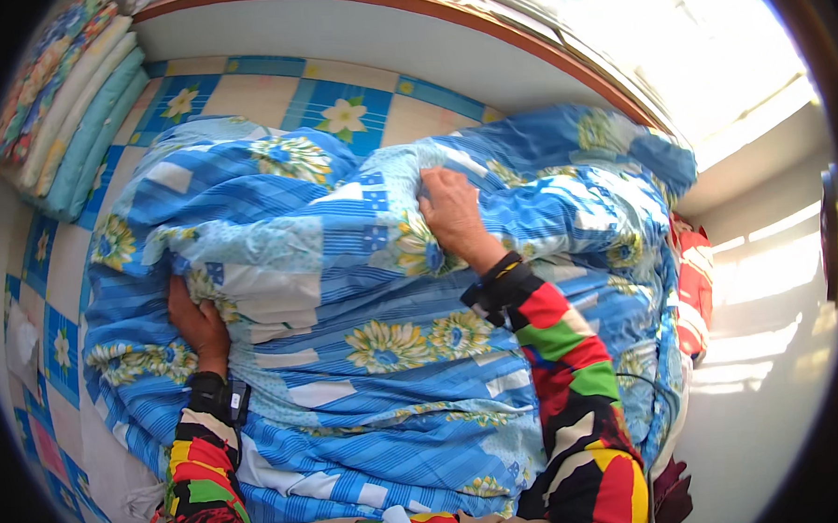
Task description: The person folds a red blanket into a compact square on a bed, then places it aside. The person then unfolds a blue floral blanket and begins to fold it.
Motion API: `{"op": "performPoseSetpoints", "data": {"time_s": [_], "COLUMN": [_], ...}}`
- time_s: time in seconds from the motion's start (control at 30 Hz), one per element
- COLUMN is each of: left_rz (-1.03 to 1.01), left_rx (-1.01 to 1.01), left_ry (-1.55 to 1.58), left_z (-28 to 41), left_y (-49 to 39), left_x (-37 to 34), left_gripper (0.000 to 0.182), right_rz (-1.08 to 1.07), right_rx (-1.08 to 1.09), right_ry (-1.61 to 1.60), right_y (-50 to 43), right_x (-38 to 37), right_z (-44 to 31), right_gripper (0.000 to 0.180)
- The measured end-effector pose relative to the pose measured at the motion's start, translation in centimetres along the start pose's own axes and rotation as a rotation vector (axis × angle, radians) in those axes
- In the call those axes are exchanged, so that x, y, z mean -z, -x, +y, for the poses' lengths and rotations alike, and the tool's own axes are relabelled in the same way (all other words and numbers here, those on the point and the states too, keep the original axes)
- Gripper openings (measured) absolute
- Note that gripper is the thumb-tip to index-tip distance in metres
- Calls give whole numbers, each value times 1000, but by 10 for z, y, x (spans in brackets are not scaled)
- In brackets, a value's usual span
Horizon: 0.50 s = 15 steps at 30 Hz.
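A blue quilt [390, 396] with white patches and yellow-green flowers lies rumpled in front of me. Its upper part is bunched into a thick raised fold that runs from left to right. My left hand [201, 327] is at the left end of this fold, its fingers tucked under the cloth and partly hidden. Farther right, my right hand [452, 211] rests on top of the fold with its fingers curled against the fabric. Whether the right fingers pinch the cloth cannot be told.
Folded bedding [83, 122] is stacked at the far left on a blue and beige floral sheet [250, 90]. A bright window [669, 47] and its ledge run along the far right. Something red [693, 284] lies between the quilt and the right wall [757, 296]. A thin dark cable [648, 378] crosses the quilt's right side.
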<state>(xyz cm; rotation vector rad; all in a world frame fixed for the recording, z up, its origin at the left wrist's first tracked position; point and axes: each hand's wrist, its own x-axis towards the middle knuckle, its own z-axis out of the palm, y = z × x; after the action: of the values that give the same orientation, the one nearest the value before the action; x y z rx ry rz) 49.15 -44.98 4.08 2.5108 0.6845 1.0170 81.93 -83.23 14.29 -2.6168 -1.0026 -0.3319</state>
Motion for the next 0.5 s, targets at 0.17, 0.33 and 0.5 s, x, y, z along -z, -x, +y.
{"op": "performPoseSetpoints", "data": {"time_s": [0.17,0.33,0.5], "left_rz": [-2,-40,-125], "left_rx": [34,12,-45], "left_ry": [-140,-92,33], "left_z": [-5,0,1], "left_y": [5,4,-8], "left_x": [-6,-4,5], "left_gripper": [69,74,75], "right_rz": [-273,-720,-455], "right_rx": [-33,97,-7], "right_ry": [12,88,96], "right_y": [2,-101,-219], "right_x": [-93,-43,-40], "right_z": [-26,-18,-113], "right_gripper": [46,29,43]}}
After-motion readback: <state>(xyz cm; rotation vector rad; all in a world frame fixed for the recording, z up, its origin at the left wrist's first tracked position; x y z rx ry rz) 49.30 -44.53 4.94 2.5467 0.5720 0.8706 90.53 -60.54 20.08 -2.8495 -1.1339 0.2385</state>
